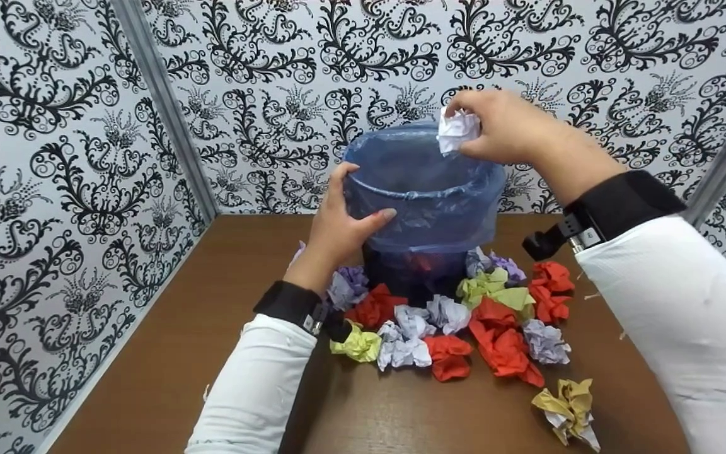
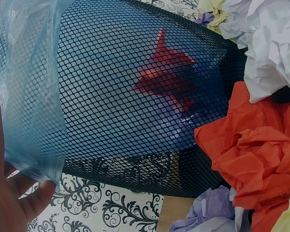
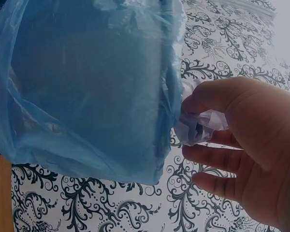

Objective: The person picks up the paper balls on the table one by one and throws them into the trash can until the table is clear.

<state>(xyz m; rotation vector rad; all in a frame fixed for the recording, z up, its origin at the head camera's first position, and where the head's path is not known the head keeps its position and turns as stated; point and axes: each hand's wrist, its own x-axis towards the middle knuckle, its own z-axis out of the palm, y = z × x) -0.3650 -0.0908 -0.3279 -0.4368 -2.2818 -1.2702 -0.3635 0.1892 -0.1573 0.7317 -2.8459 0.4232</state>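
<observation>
in the head view i have the right hand (image 1: pixel 501 129) raised at the far right side of the mouth of the mesh bin (image 2: pixel 111 87), thumb and fingers pinching a crumpled white paper ball (image 1: pixel 457 132). the right wrist view puts that ball just beside the rim of the blue bag (image 1: pixel 429 221) lining the bin; i can't tell whether the two touch. the left hand (image 1: pixel 341 224) has its thumb and fingers curled around the bin's upper left side, gripping it through the bag. i read the step in hand as putting one paper into the bin, carried and lined up but not yet let go. the next move, to my mind, calls for bringing the ball well inside the rim, then parting the right fingers so it falls clear of the plastic, with the left grip steadying the bin. a red paper (image 2: pixel 166 79) shows inside through the mesh. plenty is left on the table (image 1: pixel 375 410): red, yellow and pale crumpled papers (image 1: pixel 495 340) around the base, and a mustard-and-white one (image 1: pixel 568 407) apart at near right.
</observation>
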